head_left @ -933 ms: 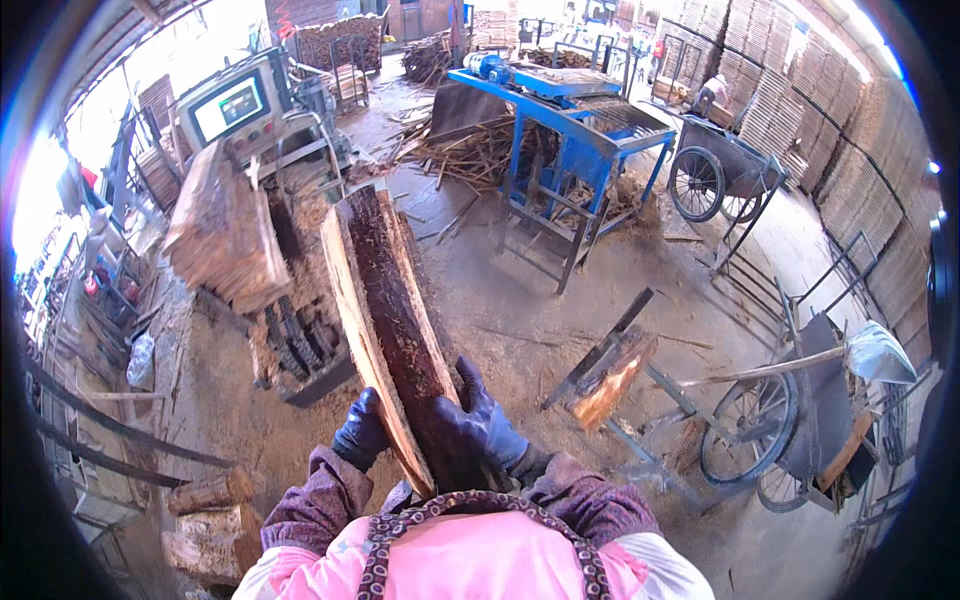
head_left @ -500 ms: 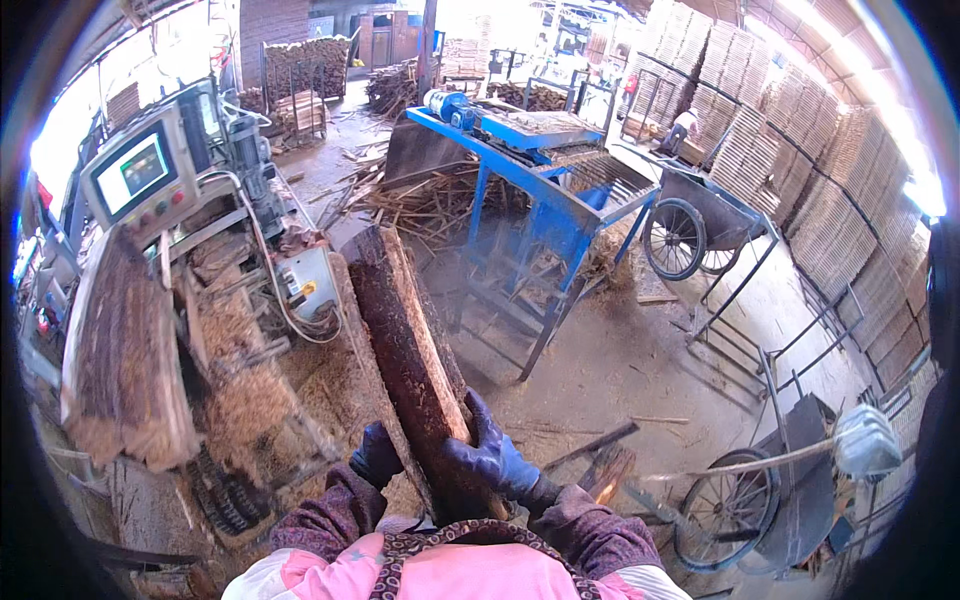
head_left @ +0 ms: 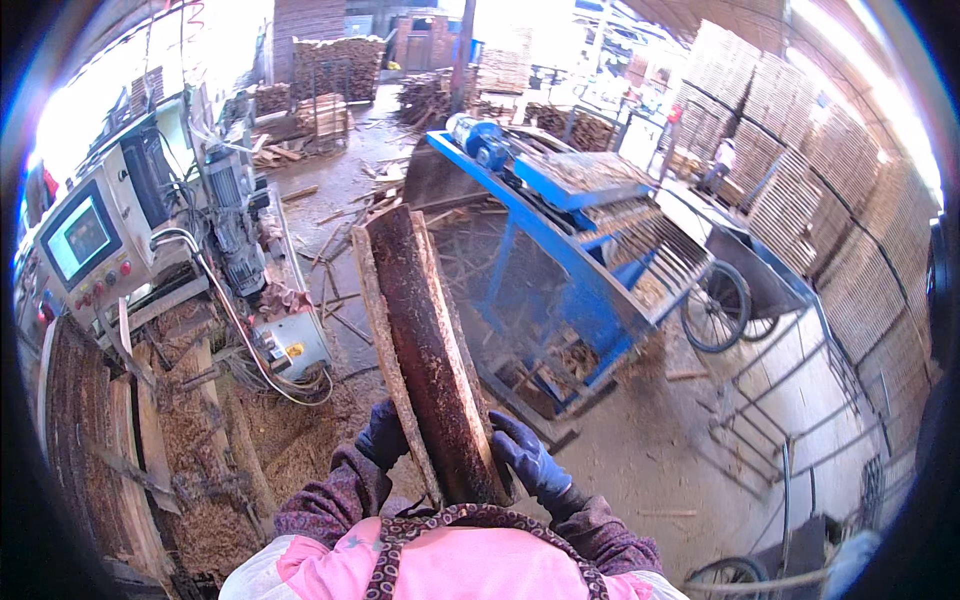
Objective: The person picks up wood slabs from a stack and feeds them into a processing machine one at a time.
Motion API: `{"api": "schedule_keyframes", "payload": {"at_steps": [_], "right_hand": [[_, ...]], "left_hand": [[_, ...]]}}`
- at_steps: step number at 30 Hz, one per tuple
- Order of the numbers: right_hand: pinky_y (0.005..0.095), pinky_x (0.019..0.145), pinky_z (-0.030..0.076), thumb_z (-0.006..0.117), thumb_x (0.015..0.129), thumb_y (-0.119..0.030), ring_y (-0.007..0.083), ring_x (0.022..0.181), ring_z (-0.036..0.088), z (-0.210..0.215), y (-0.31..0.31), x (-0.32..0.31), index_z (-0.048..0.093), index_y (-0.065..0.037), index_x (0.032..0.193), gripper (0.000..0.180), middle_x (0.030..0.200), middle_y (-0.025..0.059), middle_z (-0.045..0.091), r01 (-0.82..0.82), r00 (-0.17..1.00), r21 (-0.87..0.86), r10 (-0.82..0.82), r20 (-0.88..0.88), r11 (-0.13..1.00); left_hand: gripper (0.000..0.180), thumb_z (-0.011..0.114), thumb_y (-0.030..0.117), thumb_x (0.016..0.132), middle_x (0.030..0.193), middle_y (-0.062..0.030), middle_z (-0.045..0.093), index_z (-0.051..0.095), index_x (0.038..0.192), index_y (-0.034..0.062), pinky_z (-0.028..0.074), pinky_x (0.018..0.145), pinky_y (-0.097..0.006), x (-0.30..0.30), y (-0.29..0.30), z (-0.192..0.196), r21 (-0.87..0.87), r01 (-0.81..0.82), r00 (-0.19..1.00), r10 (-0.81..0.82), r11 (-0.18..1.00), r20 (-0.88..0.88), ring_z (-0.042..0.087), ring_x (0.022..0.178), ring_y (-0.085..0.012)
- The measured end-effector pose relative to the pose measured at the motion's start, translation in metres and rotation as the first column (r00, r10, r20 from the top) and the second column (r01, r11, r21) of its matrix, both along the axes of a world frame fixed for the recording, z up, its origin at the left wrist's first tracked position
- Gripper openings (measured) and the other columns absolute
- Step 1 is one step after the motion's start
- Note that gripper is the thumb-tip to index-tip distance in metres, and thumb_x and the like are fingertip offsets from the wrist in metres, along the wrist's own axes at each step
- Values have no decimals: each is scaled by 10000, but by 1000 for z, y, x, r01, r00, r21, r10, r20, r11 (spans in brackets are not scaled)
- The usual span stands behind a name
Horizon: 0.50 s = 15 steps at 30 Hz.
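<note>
Several rough wood slabs with dark bark [head_left: 425, 340] are held upright against my front, the far end leaning away toward the blue machine. My left hand [head_left: 383, 435], in a dark blue glove, closes on the left edge of the stack. Along the right edge my right hand [head_left: 530, 455], gloved alike, grips with its thumb near the bark and its fingers partly hidden. A thinner, paler slab [head_left: 385, 350] runs along the stack's left side.
Ahead to the right stands a blue metal machine [head_left: 560, 260] with a motor and slatted bed. At left are a control panel [head_left: 82, 240] and a sawdust-covered bench [head_left: 180, 430]. A wheeled cart [head_left: 720, 305] and metal frames lie to the right; scrap wood litters the floor.
The blue machine now appears larger and nearer, while the control panel has slid left in view. The slabs stay in both my hands, and the cart at lower right has mostly left the view.
</note>
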State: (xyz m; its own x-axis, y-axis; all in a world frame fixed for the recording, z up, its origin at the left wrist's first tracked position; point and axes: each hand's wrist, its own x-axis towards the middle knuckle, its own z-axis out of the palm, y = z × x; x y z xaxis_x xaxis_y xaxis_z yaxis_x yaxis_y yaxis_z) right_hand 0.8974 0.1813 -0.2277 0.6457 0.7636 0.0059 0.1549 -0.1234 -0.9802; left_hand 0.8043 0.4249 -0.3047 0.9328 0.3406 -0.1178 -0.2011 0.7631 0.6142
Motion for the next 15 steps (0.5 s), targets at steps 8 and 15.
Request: {"api": "schedule_keyframes", "payload": {"at_steps": [8,15], "right_hand": [[312,888,455,525,934,-230,205,1027,571,-56,127,179,491,41,1249,416,1119,145,597,-49,999,67,48,6,997],[285,737,495,505,938,-382,164,852,609,-115,178,261,518,-41,1237,453,1042,94,625,360,746,-59,-326,-581,931]], "left_hand": [[477,587,430,860,1012,-99,646,577,1128,36,502,820,-410,131,167,-63,-6,42,999,-42,999,35,619,882,-257],[488,555,445,883,1067,-94,627,555,1162,44,493,878,-415,262,310,-31,57,128,991,-125,990,-47,609,959,-245]]}}
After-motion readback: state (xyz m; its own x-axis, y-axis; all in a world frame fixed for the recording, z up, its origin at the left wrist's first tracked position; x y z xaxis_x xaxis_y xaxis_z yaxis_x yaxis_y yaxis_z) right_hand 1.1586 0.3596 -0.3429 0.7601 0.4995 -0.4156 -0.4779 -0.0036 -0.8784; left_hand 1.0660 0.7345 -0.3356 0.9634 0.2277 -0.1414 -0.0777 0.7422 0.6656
